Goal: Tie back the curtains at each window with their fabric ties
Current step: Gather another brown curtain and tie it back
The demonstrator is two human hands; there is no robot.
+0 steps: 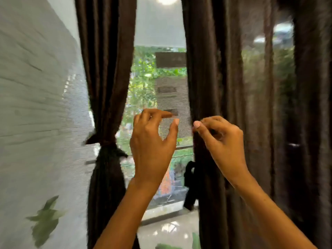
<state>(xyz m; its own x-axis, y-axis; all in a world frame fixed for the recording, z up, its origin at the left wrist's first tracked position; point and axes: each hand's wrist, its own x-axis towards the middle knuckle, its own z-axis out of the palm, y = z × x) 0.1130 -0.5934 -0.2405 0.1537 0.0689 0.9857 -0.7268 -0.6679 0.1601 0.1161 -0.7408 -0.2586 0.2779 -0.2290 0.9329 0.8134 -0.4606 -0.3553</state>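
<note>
Two dark brown curtains hang at a window. The left curtain [106, 69] is gathered at its waist by a knotted fabric tie [107, 143]. The right curtain [224, 78] hangs loose, and a dark fabric tie [189, 180] dangles along its inner edge. My left hand [152, 141] is raised in the gap between the curtains, fingers curved, thumb and forefinger apart, holding nothing. My right hand [221, 139] has its fingers curled at the right curtain's inner edge and seems to pinch the fabric there.
A pale sheer curtain [39, 114] with green leaf prints covers the left side. Through the window glass [158, 90] I see greenery and a building. A grey roller blind [159, 24] covers the window's top. A glossy floor [168, 229] shows below.
</note>
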